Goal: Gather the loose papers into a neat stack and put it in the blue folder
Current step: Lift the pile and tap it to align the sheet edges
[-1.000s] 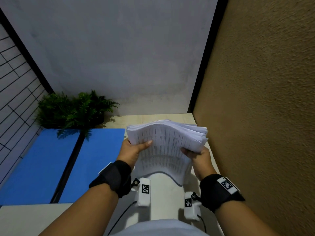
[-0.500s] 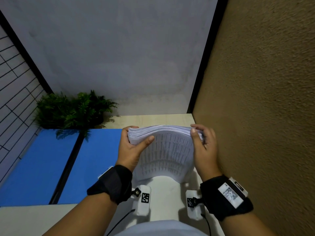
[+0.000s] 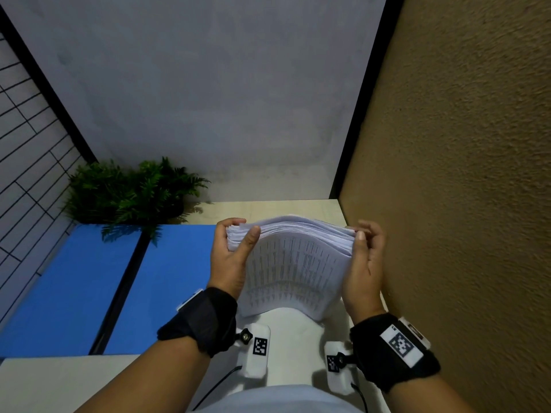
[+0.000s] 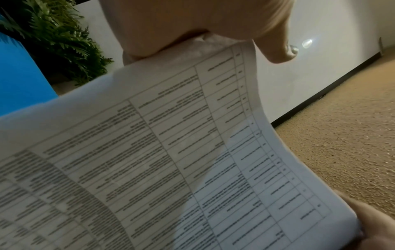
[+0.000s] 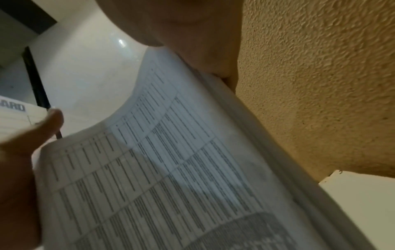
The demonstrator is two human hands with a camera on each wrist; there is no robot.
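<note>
A thick stack of printed papers [image 3: 298, 269] stands on edge in front of me, bowed toward me, its top edges slightly fanned. My left hand [image 3: 243, 231] grips the stack's upper left corner, thumb on the front sheet and fingers behind. At the right side edge my right hand [image 3: 365, 234] holds it, thumb along the front and fingers curled behind. Both wrist views are filled with the ruled front sheet [image 4: 171, 152] [image 5: 171, 169]. The blue folder [image 3: 176, 278] lies open and flat on the table to the left of the stack, with a dark spine down its middle.
A rough brown wall [image 3: 462, 204] runs close along the right, almost touching my right hand. A green fern [image 3: 131, 192] sits at the back left, overhanging the folder's far edge. Pale table surface [image 3: 268, 208] shows behind the stack, and a grey wall stands beyond it.
My right hand rose from the stack's lower right to its top right corner, then settled on the right side edge. The left hand kept its grip; the top edges look more even.
</note>
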